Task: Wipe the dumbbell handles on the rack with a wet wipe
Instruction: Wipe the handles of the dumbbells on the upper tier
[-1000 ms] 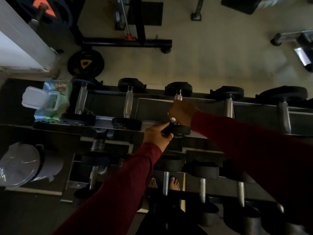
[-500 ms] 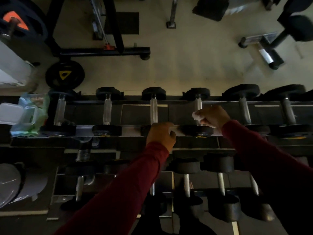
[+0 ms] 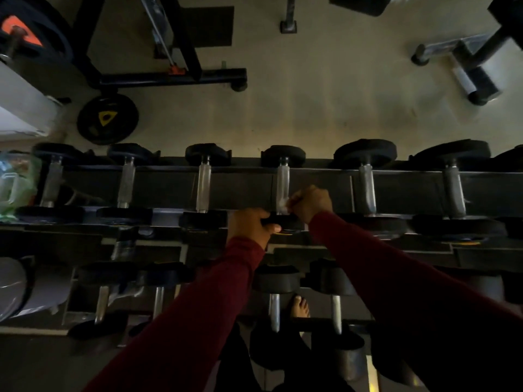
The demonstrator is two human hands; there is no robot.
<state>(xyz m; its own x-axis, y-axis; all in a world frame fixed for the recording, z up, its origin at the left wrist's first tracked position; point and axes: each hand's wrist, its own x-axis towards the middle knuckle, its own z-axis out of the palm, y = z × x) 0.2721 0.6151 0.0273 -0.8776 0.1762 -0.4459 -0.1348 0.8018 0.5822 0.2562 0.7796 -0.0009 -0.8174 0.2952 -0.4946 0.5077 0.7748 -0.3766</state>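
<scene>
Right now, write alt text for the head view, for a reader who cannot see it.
A person's right hand presses a white wipe on the near end of a dumbbell handle on the top shelf of a rack, while the left hand grips that dumbbell's near weight. More dumbbells line both shelves; a pack of wipes sits far left.

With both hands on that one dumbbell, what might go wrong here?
The left hand grips the near weight head, so if the dumbbell rolls, fingers might get pinched against the rack. A bare foot shows below the rack; a dislodged weight could land there. The small wipe may slip from the right hand.
</scene>
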